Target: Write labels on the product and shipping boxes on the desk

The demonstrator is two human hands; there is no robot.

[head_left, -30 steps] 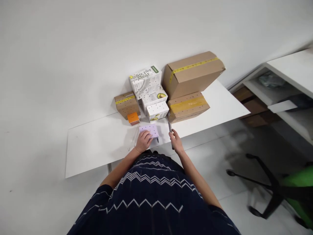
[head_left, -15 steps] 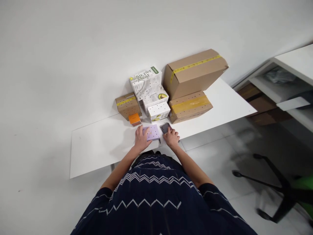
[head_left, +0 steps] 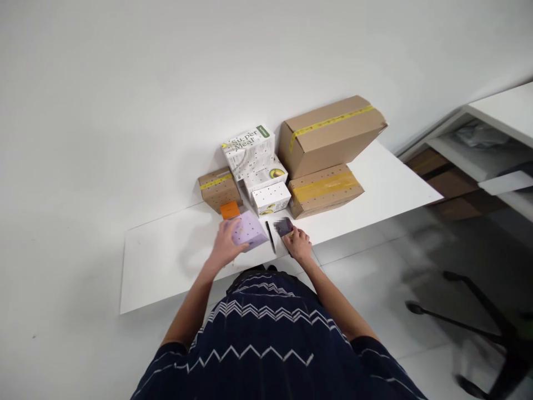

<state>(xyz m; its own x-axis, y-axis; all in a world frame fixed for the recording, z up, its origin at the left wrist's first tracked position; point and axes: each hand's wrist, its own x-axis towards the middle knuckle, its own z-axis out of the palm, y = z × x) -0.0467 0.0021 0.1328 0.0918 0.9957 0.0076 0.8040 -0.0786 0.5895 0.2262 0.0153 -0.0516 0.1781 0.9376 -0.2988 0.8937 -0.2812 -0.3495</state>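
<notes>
My left hand (head_left: 225, 243) grips a lilac box (head_left: 249, 229) dotted with small dark marks. The box is tilted and seems raised off the table. Near the front edge my right hand (head_left: 298, 243) has its fingers curled over the near end of a dark smartphone (head_left: 283, 226), whose screen is blurred out. Between the two hands a black pen (head_left: 270, 237) lies on the white table (head_left: 154, 255). Just behind the lilac box sits a small orange box (head_left: 230, 210), partly covered by it.
White Super Meal boxes (head_left: 250, 149) stand stepped against the wall. Left of them is a small brown carton (head_left: 219, 191). To the right are a large carton (head_left: 333, 136) and a lower taped carton (head_left: 326, 190). A shelf unit (head_left: 478, 130) and chair base (head_left: 491, 333) are farther right.
My left hand has lifted and tilted the lilac box leftward, exposing the pen. My right hand has shifted towards the near end of the phone, showing more of its screen.
</notes>
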